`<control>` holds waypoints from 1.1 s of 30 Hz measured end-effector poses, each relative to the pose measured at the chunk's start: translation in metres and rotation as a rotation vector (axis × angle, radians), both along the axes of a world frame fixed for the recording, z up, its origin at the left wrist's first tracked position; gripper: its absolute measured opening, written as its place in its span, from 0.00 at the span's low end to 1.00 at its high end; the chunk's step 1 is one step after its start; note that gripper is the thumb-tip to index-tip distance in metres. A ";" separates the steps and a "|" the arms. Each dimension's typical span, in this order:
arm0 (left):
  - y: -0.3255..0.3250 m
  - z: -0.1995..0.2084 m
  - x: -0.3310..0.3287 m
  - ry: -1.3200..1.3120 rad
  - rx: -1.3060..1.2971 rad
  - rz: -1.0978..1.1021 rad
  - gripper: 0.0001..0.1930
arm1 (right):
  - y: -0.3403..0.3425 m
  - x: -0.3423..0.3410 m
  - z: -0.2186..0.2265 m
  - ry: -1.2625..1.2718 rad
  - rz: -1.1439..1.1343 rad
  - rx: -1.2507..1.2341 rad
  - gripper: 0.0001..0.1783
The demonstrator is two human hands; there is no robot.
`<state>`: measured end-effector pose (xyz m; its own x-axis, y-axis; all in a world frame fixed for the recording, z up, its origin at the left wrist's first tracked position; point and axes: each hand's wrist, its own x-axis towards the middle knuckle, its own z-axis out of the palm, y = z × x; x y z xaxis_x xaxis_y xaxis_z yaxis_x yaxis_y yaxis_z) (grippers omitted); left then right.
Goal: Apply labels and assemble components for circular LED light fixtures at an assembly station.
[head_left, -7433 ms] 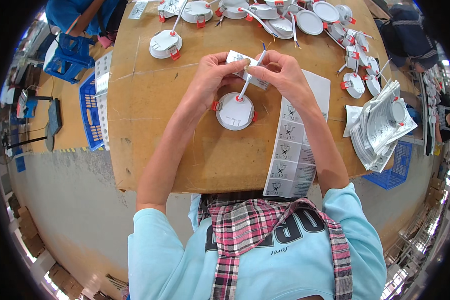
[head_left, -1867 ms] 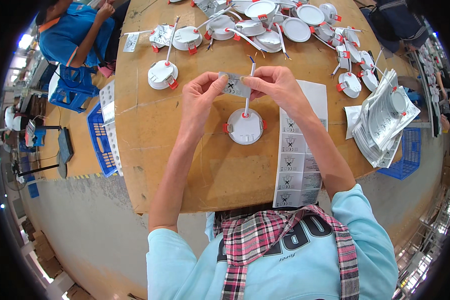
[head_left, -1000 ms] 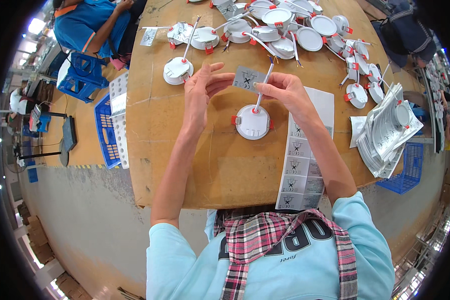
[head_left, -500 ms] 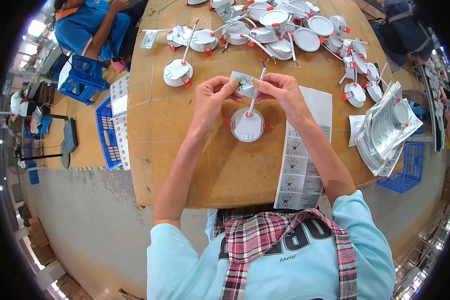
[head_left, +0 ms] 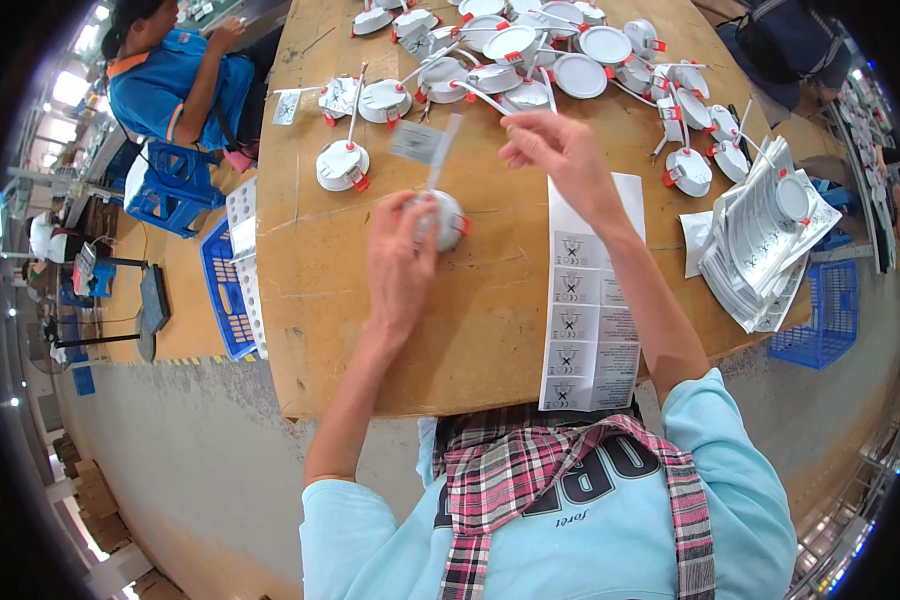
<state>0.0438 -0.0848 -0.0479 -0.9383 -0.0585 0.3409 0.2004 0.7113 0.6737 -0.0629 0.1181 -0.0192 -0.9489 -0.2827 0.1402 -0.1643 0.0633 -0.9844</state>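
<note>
A round white lamp fitting (head_left: 438, 219) with red spring clips sits under the fingers of the left hand (head_left: 402, 262), which curl around it and grip it against the cardboard-covered table (head_left: 490, 330). A white lead runs up from the fitting, away from those fingers, with a small grey label (head_left: 416, 142) on it, blurred. The right hand (head_left: 558, 152) is raised well apart from the fitting, fingers loosely bent and pinched on nothing that can be seen. Just beyond its fingertips lie many more white round fittings (head_left: 530, 50) with leads. Below its wrist lies a long sheet of stickers (head_left: 586, 310). Farther right is a stack of silver bags (head_left: 760, 250).
</note>
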 end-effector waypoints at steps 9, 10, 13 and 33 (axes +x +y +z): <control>0.017 0.024 -0.022 0.282 -0.169 0.060 0.14 | 0.096 -0.011 0.031 0.288 -0.483 0.096 0.12; 0.030 0.028 -0.020 0.284 -0.159 0.040 0.14 | 0.109 -0.011 0.027 0.289 -0.503 0.106 0.12; 0.078 0.025 -0.014 0.160 -0.097 -0.370 0.13 | 0.144 -0.014 0.019 0.252 -0.761 0.682 0.13; 0.103 -0.018 0.011 0.062 -0.086 -0.447 0.30 | 0.129 0.007 0.046 0.021 -0.381 0.278 0.08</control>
